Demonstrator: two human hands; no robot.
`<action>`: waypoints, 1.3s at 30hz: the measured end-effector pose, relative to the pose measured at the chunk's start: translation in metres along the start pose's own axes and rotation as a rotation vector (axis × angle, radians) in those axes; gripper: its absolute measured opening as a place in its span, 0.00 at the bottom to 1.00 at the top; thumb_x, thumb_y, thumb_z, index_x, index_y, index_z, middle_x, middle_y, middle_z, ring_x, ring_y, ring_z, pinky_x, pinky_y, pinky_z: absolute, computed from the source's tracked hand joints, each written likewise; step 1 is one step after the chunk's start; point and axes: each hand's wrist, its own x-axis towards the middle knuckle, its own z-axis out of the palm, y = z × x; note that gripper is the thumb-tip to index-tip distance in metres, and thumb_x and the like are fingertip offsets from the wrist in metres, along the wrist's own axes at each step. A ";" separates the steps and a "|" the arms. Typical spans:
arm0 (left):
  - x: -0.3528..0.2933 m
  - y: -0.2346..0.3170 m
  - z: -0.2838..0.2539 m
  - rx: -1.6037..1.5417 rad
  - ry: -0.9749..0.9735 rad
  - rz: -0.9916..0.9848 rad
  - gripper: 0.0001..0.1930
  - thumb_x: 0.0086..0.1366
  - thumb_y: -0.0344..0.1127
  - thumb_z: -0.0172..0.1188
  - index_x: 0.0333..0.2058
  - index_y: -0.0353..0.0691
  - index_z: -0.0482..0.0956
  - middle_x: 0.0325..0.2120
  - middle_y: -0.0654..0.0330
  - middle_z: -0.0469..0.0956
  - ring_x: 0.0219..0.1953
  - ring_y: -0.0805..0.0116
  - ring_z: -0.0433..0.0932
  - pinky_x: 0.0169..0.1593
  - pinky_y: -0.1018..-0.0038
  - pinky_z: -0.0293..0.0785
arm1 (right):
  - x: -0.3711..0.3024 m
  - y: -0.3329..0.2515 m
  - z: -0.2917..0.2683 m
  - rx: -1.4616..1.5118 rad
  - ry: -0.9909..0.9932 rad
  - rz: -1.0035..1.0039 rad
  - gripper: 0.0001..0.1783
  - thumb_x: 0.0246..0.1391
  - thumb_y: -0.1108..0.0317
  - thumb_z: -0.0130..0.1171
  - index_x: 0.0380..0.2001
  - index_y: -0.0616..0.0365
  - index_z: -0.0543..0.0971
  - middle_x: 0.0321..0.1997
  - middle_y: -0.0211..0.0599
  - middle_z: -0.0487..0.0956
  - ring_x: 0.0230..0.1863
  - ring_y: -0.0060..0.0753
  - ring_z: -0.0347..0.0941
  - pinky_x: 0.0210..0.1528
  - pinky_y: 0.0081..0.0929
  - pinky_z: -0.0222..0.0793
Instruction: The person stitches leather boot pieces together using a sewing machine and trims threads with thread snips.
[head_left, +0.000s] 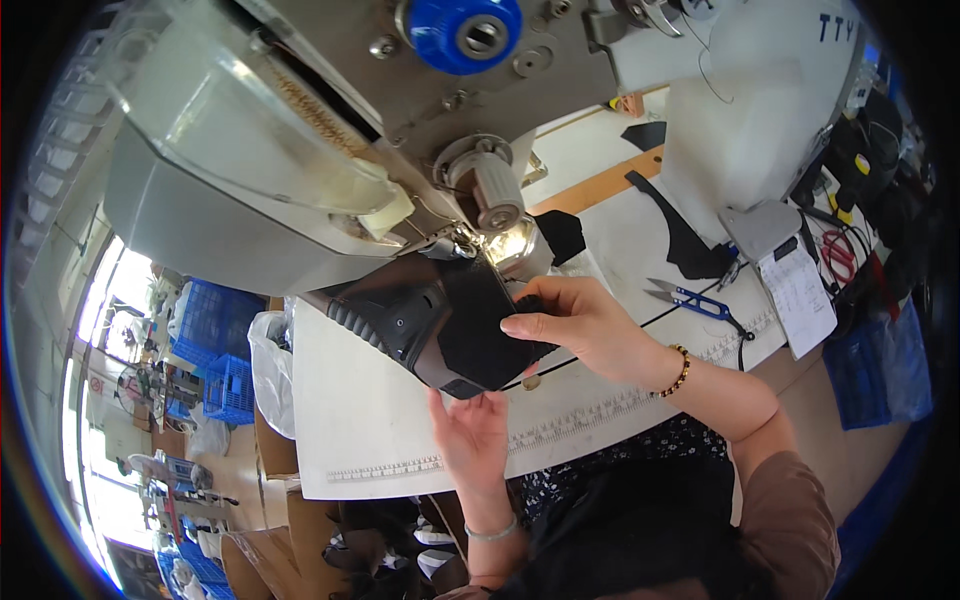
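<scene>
Head view: black workpiece (485,335) sits under the sewing machine (240,235) needle area, above the table (365,405). Right hand (590,325) at workpiece's 3 o'clock, pinching its edge, thumb on top. Left hand (472,440) at 6 o'clock, palm up, fingertips behind lower edge; can't tell if gripping. Blue-handled snips (700,303) near 3 o'clock, beyond right hand; black cutout (690,245) at 2.

From the wearer's head, the wide fisheye view looks steeply down and forward, close above the bare left hand (472,430) and bare right hand (575,318). The grey metal sewing machine (422,112) looms at the far side, the black cloth apron (640,510) lies nearest, and blue plastic crates (229,388) sit small, far left.
</scene>
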 end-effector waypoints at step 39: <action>0.064 0.014 0.062 2.330 -0.907 1.363 0.19 0.44 0.23 0.49 0.38 0.35 0.79 0.38 0.56 0.78 0.44 0.62 0.77 0.49 0.68 0.73 | 0.004 -0.017 0.014 -0.063 0.142 -0.036 0.14 0.56 0.63 0.53 0.33 0.67 0.74 0.20 0.26 0.71 0.15 0.12 0.66 0.14 0.11 0.62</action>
